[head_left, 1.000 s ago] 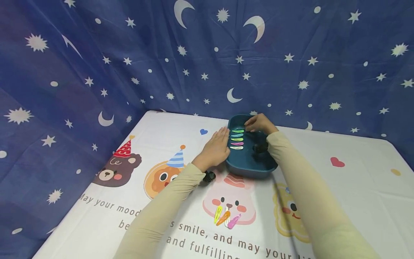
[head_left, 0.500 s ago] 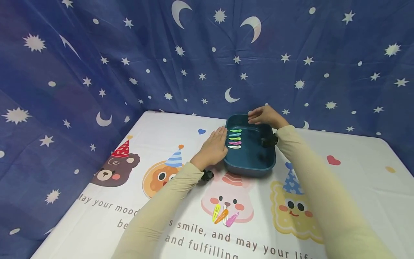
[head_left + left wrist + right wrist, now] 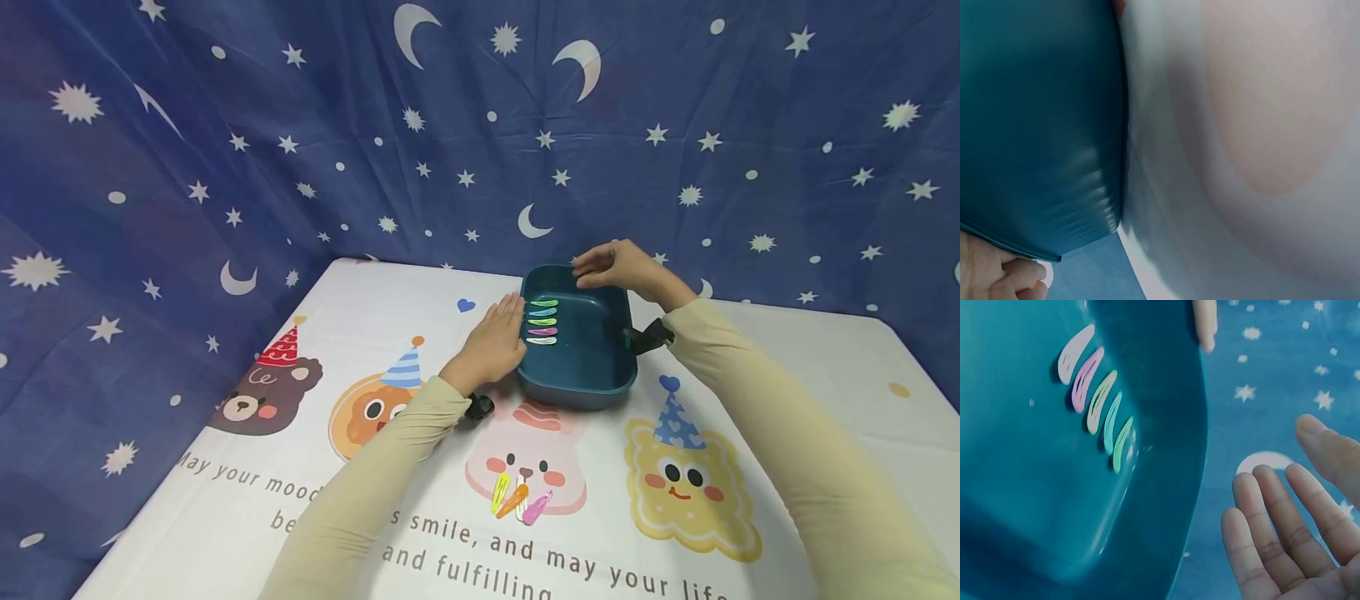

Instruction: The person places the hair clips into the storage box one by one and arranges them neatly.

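A dark teal tray [image 3: 581,398] holds several hair clips in a column along its left side, among them a pink clip [image 3: 542,332] and a white clip [image 3: 542,341]. My left hand [image 3: 491,346] lies with straight fingers against the tray's left wall. Over the tray's far edge hovers my right hand [image 3: 622,268], fingers apart and holding nothing; the right wrist view shows this hand [image 3: 1291,537] beside the tray wall [image 3: 1172,456]. In the left wrist view, fingers [image 3: 1019,275] touch the tray's rim.
On the tablecloth nearer the camera lie a yellow clip [image 3: 500,493], an orange clip [image 3: 513,502], a purple clip [image 3: 537,507] and a white one partly beneath the orange. A blue curtain [image 3: 420,125] with stars and moons hangs behind the table.
My right hand has risen from inside the tray beside the clips to above its far edge, its fingers spreading. My left hand stays against the tray. The view has shifted slightly.
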The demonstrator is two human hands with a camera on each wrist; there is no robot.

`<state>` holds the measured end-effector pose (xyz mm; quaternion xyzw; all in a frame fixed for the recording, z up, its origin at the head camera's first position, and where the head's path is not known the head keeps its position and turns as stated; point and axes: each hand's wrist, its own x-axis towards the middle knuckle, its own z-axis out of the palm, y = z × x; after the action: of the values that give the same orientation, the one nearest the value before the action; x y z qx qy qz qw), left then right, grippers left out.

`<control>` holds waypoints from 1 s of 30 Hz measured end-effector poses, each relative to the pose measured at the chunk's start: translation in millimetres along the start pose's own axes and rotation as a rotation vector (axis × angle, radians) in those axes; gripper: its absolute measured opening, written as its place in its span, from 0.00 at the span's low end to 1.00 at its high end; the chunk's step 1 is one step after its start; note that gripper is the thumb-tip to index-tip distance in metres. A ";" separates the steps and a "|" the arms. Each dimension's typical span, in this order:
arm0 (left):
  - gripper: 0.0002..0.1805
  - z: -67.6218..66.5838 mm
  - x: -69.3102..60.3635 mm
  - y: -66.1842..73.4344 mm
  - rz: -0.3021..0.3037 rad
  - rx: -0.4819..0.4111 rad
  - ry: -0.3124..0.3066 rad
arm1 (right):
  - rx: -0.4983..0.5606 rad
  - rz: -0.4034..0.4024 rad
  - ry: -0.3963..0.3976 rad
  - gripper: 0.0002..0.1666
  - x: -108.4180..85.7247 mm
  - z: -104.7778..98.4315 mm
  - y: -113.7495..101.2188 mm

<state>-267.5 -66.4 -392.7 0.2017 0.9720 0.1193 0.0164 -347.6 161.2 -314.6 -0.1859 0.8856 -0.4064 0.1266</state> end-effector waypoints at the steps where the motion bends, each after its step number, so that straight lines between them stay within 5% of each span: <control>1: 0.35 -0.2 -0.3 -0.1 0.001 -0.003 0.002 | -0.003 -0.013 -0.003 0.25 -3.3 0.6 -2.3; 19: 0.34 1.0 -0.4 -0.3 0.006 -0.018 -0.004 | 0.040 -0.206 -0.200 0.22 -77.1 31.0 -34.1; 30: 0.34 -1.1 -1.2 1.3 0.019 0.007 0.016 | 0.068 -0.359 -0.357 0.20 -110.9 62.6 -31.6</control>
<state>-266.0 -66.0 -391.4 0.2102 0.9705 0.1178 0.0069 -217.3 148.1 -322.2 -0.4046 0.7879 -0.4126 0.2127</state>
